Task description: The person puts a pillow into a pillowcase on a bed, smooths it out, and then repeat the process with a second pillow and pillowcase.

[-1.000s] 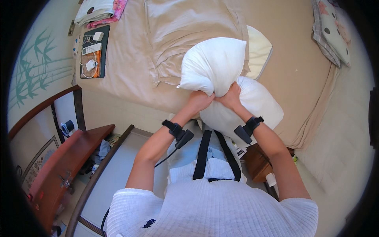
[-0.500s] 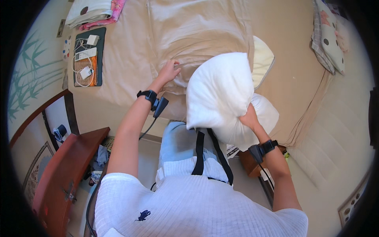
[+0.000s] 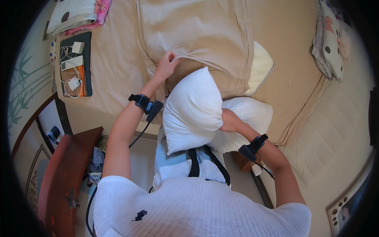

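A soft white pillow (image 3: 191, 114) lies bunched near the bed's front edge, one half pointing up and the other spread to the right. My right hand (image 3: 229, 120) is closed round its pinched middle. At the upper left, my left hand (image 3: 166, 67) pinches the near edge of a beige fabric cover (image 3: 193, 29) and holds it raised. Below that edge shows a darker beige opening or fold, partly hidden by the pillow's tip. A pale yellow pad with a grey rim (image 3: 261, 67) sticks out from under the cover's right side.
Left on the bed, a dark board (image 3: 88, 67) carries white chargers, cables and a remote-like device. Folded white and pink bedding (image 3: 75, 17) sits beyond it. Spotted and checked pillows (image 3: 328, 47) lie far right. A red-brown wooden cabinet (image 3: 65, 173) stands at the lower left.
My right hand has drawn the pillow left and toward me. My left hand now lifts the cover's edge, which has risen off the bed. The view has shifted slightly.
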Motion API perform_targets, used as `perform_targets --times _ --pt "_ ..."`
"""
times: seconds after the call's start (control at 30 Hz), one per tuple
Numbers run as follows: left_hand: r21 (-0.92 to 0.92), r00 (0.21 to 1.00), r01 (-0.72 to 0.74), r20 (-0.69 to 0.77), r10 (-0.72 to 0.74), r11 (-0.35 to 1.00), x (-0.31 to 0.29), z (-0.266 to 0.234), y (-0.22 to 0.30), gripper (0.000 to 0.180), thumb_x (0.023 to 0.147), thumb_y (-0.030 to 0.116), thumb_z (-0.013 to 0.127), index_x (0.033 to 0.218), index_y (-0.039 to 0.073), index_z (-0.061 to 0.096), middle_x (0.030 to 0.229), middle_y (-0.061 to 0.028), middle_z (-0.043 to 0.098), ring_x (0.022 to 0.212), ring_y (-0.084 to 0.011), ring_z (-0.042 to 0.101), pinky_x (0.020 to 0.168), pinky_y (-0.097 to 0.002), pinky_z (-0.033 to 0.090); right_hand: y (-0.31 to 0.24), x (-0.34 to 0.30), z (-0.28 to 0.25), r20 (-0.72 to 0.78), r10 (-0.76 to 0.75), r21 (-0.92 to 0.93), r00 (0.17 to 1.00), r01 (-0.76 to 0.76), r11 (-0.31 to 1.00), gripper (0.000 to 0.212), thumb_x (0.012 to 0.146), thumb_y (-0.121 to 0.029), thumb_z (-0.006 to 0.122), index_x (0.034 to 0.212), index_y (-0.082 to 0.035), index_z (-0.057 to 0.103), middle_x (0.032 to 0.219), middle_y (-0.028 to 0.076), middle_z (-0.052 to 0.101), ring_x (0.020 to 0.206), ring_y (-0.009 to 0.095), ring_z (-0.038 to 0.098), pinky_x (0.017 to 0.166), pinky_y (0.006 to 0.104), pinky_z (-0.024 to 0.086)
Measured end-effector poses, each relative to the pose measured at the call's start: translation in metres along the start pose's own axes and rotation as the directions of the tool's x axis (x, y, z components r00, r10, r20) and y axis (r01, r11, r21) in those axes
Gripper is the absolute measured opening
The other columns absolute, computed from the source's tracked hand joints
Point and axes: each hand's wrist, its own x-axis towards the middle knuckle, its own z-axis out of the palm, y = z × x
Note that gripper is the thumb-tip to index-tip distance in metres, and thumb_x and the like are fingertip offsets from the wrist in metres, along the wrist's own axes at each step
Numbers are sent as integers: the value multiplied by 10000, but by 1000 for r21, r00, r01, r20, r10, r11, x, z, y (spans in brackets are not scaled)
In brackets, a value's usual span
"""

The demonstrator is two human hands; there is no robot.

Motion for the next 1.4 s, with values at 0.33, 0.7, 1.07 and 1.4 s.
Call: perform_targets --times 0.33,0.7,1.07,1.4 --pt "413 942 -288 286 177 864 -66 -47 70 172 686 153 584 746 48 462 655 -156 518 654 -345 510 544 -386 397 1 12 -71 -315 186 132 931 -151 980 553 651 -317 645 1102 -37 488 1045 174 553 971 317 522 817 344 420" --pt "64 725 -486 586 361 872 -187 39 111 159 650 122 574 767 64 484 714 -127 526 643 -299 520 557 -348 405 -37 -15 -93 -801 212 261 560 8 965 481 676 -235 638 1074 4 512 1027 162 575 973 254 545 799 318 425" --pt "296 648 -761 366 668 577 -208 -12 316 386 673 263 674 937 42 500 885 -86 541 808 -197 519 699 -297 419 -155 -90 -75 -822 -228 -148 522 191 970 527 684 -234 637 1130 -9 466 1156 170 487 1094 279 445 905 336 345" --pt "908 550 -363 391 739 -210 -226 122 297 395 635 297 611 956 87 517 971 -90 493 957 -229 451 767 -360 350 -95 -88 -20 -881 60 120 470 99 988 527 674 -107 556 1145 13 354 942 276 539 878 404 519 717 420 423"
